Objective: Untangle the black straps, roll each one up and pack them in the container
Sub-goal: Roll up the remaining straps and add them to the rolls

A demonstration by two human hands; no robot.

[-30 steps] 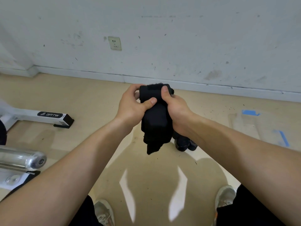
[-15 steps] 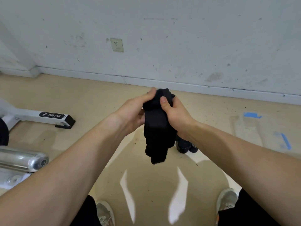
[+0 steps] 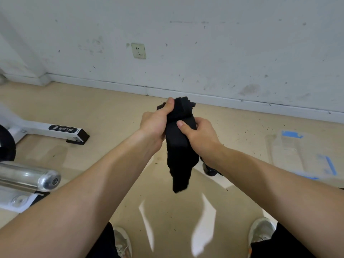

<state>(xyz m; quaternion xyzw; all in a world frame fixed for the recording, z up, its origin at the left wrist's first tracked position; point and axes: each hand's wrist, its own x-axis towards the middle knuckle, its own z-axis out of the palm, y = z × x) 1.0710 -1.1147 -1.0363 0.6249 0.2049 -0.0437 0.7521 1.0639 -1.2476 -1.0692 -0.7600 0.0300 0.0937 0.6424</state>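
A wide black strap (image 3: 179, 146) hangs in the air in front of me, bunched at the top with its loose end dangling down. My left hand (image 3: 155, 123) grips its upper part, thumb up over the top edge. My right hand (image 3: 199, 135) grips it slightly lower from the right, thumb pressed across the front. Several rolled black straps (image 3: 209, 169) lie on the floor beneath my right wrist, mostly hidden by it. A clear plastic container (image 3: 301, 155) with blue clips lies on the floor at the right.
White exercise equipment with a black-capped leg (image 3: 61, 130) and a chrome bar (image 3: 28, 176) stands at the left. A white wall with a socket (image 3: 138, 51) runs along the back. My shoes (image 3: 260, 231) show at the bottom on the beige floor.
My left hand has shifted up so that its thumb lies over the strap's top. My right hand has slid a little lower on the strap. The dangling end hangs about the same.
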